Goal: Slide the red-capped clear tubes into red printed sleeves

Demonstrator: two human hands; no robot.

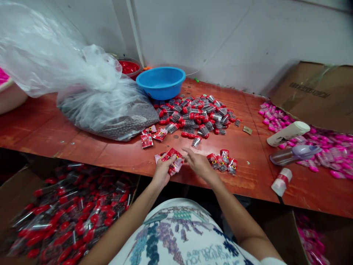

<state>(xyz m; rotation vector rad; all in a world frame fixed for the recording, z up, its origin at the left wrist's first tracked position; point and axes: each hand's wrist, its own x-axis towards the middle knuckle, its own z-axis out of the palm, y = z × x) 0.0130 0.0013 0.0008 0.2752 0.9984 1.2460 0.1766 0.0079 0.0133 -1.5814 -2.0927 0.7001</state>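
My left hand point(162, 172) is closed on several small red printed cards point(174, 156), fanned a little, over the front part of the red table point(124, 158). Just right of them is my right hand point(199, 162), its fingers stretched toward the cards' edge and slightly apart. Whether a fingertip touches a card is hard to see. Beyond the hands lies a heap of small clear bottles with red caps point(193, 115) and dark contents. Several red card packs point(147, 140) lie to the left. On the right are bottles with red cards point(225, 162).
A clear plastic bag of dark beads point(116, 114) and a blue basin point(161, 82) stand behind. At right are a white roll point(288, 133), a purple-capped bottle point(293, 154), pink items point(336, 147) and a cardboard box point(317, 95). Below left, a box holds red-capped bottles point(74, 213).
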